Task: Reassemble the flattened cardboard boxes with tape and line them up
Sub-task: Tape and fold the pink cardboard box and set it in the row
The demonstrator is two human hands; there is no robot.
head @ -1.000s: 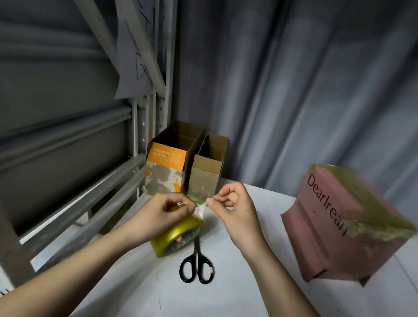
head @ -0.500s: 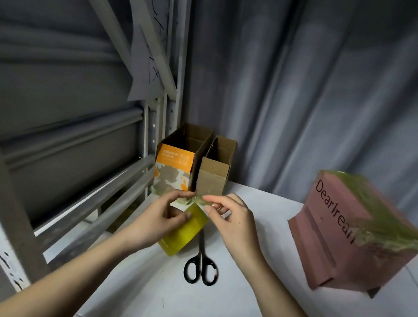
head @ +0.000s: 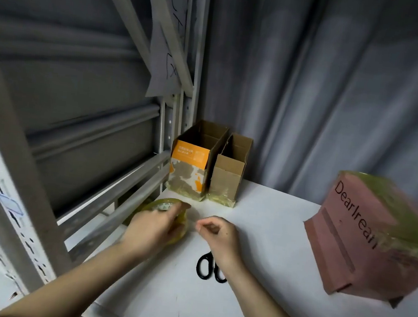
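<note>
My left hand (head: 153,226) grips a yellow tape roll (head: 163,206) low over the white table (head: 253,282), near its left edge. Just to its right, my right hand (head: 219,234) has its fingers curled and pinched together; whether a tape end is between them is too blurred to tell. Two open-topped boxes stand side by side at the back: an orange-and-brown one (head: 187,174) and a plain brown one (head: 225,184), both taped at the base. A pink box (head: 366,243) printed "DearIrean", with tape across its top, sits tilted at the right.
Black scissors (head: 209,267) lie on the table, partly under my right wrist. A grey metal shelf frame (head: 29,175) runs along the left. A grey curtain (head: 329,94) hangs behind the table. A paper sheet (head: 166,55) with writing hangs on the frame.
My left hand has carried the tape roll lower and leftward, and the roll has turned flatter. My right hand has drawn away from the roll to the right.
</note>
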